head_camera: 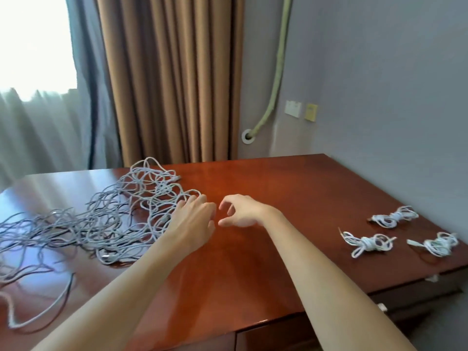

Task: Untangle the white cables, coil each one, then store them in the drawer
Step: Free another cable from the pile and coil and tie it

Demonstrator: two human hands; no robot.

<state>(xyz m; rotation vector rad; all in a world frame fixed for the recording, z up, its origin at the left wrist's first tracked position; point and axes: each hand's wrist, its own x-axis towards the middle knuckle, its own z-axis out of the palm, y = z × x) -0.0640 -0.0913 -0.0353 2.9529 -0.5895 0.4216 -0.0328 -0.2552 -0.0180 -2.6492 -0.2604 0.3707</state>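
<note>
On the desk [278,188], the tangled cables [106,219] sprawl toward nine o'clock; three coiled cables [395,236] cluster at three o'clock, well apart

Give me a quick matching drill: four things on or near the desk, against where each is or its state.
1. cable tangle
2. coiled cables
3. left hand
4. right hand

A. three bundles at the desk's right edge
B. fingers loosely curled, holding nothing
C. spread loose over the desk's left half
D. fingertips at the tangle's right edge

Pairs: 1-C, 2-A, 3-D, 4-B
</note>
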